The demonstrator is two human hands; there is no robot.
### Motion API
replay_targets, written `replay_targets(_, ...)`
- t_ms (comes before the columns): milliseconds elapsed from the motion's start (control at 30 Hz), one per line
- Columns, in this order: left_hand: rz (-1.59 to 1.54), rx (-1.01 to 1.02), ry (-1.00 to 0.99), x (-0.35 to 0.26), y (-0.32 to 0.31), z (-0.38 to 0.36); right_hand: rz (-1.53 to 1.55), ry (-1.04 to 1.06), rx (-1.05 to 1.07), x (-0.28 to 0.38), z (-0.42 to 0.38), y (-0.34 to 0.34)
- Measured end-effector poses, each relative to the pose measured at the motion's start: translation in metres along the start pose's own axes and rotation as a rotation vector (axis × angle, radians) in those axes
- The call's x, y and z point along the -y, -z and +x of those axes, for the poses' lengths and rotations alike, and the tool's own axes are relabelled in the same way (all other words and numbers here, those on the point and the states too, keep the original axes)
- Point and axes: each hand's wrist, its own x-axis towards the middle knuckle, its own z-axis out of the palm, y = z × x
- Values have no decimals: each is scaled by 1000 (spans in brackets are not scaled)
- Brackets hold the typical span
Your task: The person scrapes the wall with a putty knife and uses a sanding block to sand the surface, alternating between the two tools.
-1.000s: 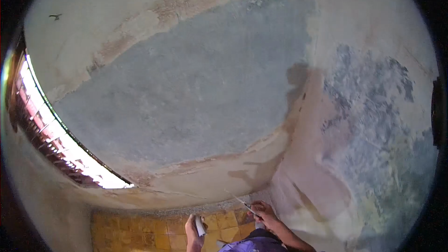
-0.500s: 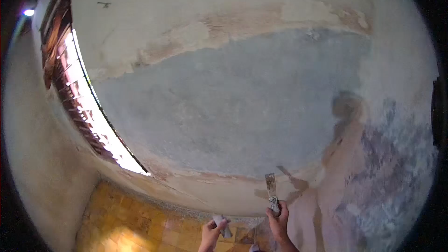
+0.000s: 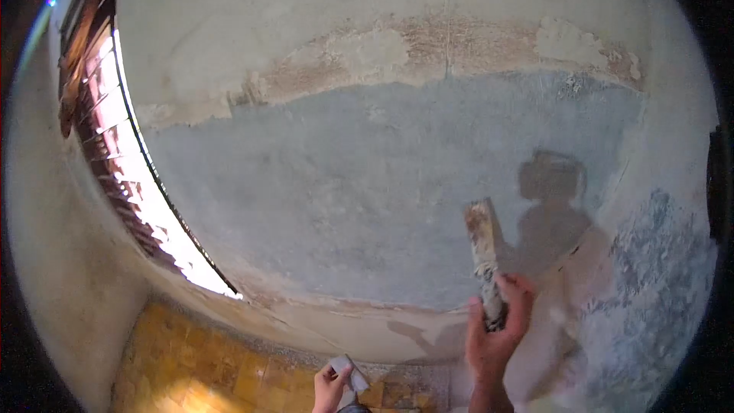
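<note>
A putty knife (image 3: 482, 231) with a stained flat blade points upward in my right hand (image 3: 501, 336). The fingers wrap its worn, speckled handle, and the blade overlaps the grey patch (image 3: 344, 176) of the wall in this view. Low in the picture, my left hand (image 3: 329, 391) pinches a small whitish flat piece (image 3: 351, 373), perhaps folded paper or cloth. That hand is over the tiled floor, well below the knife.
A barred, bright window (image 3: 141, 176) opens on the left. Bare reddish plaster (image 3: 436, 42) borders the grey patch above. Rough blue-grey wall (image 3: 646, 283) lies to the right. Yellow-brown floor tiles (image 3: 229, 367) meet the wall's base. A shadow falls beside the knife.
My right hand has risen with the putty knife, up and to the right, in front of the grey patch. The left hand sits slightly lower and further left, still pinching the whitish piece.
</note>
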Motion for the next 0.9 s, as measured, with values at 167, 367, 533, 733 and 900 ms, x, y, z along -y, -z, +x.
replay_targets(167, 105, 84, -22, -10, 40, 58, -170, 10, -229, 75, 37, 2)
replay_targets(367, 13, 23, -89, -10, 72, 99, -287, 140, -448, 109, 82, -25)
replay_targets(533, 36, 23, -122, 35, 100, 124, -192, 51, -494, 102, 111, -56)
replay_targets(733, -62, 218, -59, 12, 116, 128, -204, 16, -553, 102, 84, -60)
replay_targets(900, 190, 442, -94, 6, 139, 137, -11, -54, -580, 100, 126, -94)
